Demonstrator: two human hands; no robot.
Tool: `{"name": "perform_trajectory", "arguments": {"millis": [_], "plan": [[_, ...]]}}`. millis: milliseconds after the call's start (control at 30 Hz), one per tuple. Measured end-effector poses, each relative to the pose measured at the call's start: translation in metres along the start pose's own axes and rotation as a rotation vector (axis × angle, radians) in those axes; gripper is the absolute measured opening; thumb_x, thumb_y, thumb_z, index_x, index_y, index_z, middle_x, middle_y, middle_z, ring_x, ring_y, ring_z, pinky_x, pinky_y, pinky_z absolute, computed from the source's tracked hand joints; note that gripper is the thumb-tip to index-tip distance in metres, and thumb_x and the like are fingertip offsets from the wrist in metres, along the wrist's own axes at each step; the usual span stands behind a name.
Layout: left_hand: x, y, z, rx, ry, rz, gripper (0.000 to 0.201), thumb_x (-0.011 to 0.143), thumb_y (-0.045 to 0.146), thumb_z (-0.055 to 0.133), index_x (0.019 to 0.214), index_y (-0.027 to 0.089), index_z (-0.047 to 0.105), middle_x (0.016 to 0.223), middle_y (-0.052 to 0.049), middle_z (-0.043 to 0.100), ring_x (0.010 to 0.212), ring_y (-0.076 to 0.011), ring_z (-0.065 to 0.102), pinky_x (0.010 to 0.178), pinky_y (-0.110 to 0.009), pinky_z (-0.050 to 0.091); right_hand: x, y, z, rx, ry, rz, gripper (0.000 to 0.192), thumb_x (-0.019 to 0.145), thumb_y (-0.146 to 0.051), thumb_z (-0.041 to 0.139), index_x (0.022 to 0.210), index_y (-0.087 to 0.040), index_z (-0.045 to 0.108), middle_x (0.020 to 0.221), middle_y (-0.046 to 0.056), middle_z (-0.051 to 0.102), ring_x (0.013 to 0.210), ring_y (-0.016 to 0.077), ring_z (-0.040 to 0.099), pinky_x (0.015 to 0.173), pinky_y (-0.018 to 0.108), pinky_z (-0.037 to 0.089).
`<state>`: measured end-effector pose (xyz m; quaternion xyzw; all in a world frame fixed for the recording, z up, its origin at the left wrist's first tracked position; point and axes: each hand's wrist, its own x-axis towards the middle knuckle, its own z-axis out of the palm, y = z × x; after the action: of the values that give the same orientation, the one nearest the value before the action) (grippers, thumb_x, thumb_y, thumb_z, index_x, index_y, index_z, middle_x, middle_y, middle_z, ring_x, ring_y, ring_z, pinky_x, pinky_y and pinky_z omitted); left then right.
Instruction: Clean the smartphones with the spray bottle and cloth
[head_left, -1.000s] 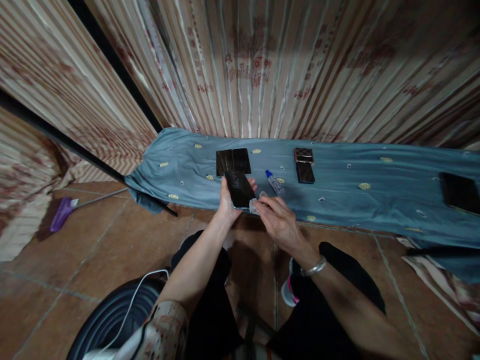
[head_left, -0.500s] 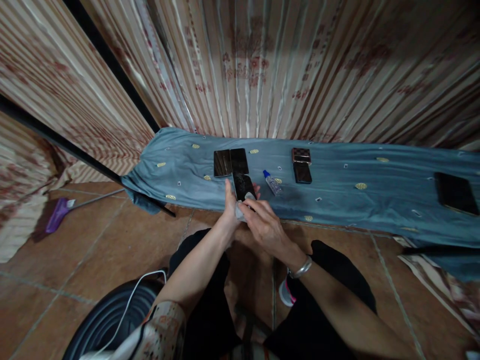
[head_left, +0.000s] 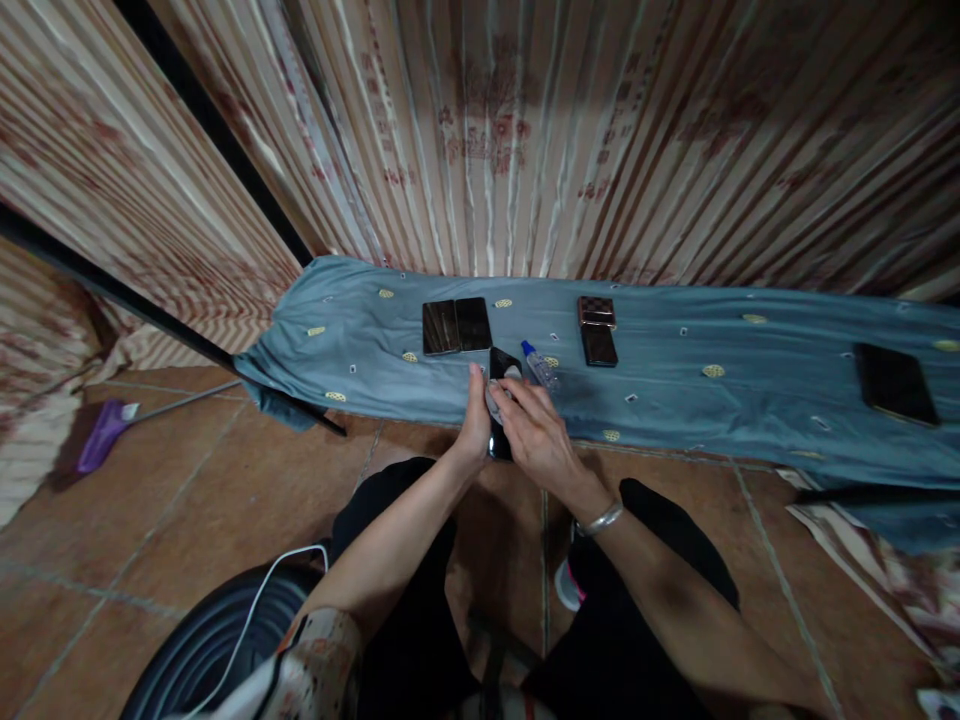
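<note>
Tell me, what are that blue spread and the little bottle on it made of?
The blue spread looks like soft woven fabric: it wrinkles and drapes, with small yellow motifs. The little bottle seems clear plastic with a blue cap, though it is too small to be sure.

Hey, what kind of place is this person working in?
Probably a room at home: striped curtains hang behind a low surface under a blue cloth, the floor is tiled, and a broom lies there.

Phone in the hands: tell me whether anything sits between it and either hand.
The left hand grips the dark phone directly. Between the right hand and the phone sits only a small pale wipe, pressed against it under the fingers. Nothing else visible intervenes; the small bottle lies apart on the blue cloth.
</note>
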<state>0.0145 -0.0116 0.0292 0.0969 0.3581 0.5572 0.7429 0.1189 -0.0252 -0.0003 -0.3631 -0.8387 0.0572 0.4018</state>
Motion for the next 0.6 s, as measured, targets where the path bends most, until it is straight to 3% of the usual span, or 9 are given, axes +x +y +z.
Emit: {"name": "perform_trajectory", "arguments": {"millis": [200, 333, 600], "plan": [[0.004, 0.013, -0.005, 0.012, 0.070, 0.026, 0.071, 0.097, 0.066, 0.026, 0.118, 0.014, 0.070, 0.099, -0.012, 0.078, 0.101, -0.0236, 0.073, 0.092, -0.035, 0.057, -0.009, -0.010, 0.004, 0.044, -0.028, -0.073, 0.048, 0.100, -0.013, 0.038, 0.146, -0.017, 0.050, 0.137, 0.016, 0.060, 0.126, 0.0260, 0.055, 0.107, 0.046, 0.051], [0.003, 0.006, -0.009, 0.036, 0.046, 0.046, 0.068, 0.094, 0.067, 0.038, 0.113, 0.011, 0.072, 0.100, -0.012, 0.077, 0.104, -0.0255, 0.072, 0.096, -0.035, 0.056, -0.012, -0.006, 0.005, -0.017, -0.057, -0.073, 0.049, 0.099, -0.012, 0.039, 0.148, -0.017, 0.048, 0.142, 0.017, 0.057, 0.131, 0.0287, 0.051, 0.110, 0.050, 0.048], [0.007, -0.021, -0.007, 0.072, 0.085, 0.211, 0.037, 0.101, 0.034, 0.044, 0.118, 0.014, 0.070, 0.123, -0.007, 0.073, 0.137, -0.0164, 0.052, 0.121, -0.028, 0.032, -0.002, 0.015, 0.009, -0.104, 0.006, -0.020, 0.047, 0.100, -0.013, 0.038, 0.144, -0.015, 0.052, 0.142, 0.017, 0.058, 0.130, 0.0297, 0.052, 0.112, 0.052, 0.047]]}}
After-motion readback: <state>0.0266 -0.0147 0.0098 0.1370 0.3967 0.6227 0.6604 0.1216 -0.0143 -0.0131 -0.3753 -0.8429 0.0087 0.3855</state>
